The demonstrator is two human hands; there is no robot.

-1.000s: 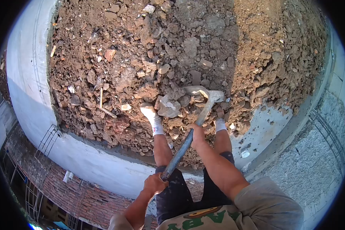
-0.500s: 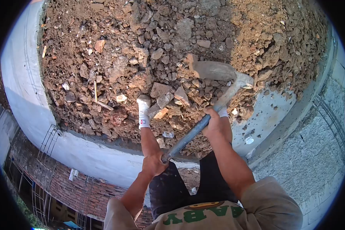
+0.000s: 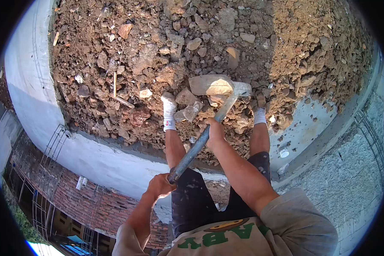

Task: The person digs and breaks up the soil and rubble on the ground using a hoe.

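My left hand [image 3: 161, 185] is closed round the butt end of a hoe [image 3: 196, 147], close to my left thigh. Further up the handle, my right hand [image 3: 215, 131] is wrapped round the shaft. The hoe slants up and to the right, and its broad blade [image 3: 205, 85] is over the rubble in front of my feet, partly sunlit. Whether the blade touches the ground I cannot tell. Broken chunks of stone [image 3: 187, 112] lie between my feet, beside the white sock [image 3: 169, 112] on my left foot.
Loose soil and rubble [image 3: 136, 55] spread ahead. A pale low wall [image 3: 27, 81] curves along the left and behind me. To the right is a whitish slab [image 3: 305, 121], then rough grey ground [image 3: 341, 175] with steel rebar frames [image 3: 371, 134]. A brick wall [image 3: 85, 205] stands lower left.
The hoe's head has swung left, from right of my right foot to between my feet. Both hands have shifted left with the handle, still gripping it.
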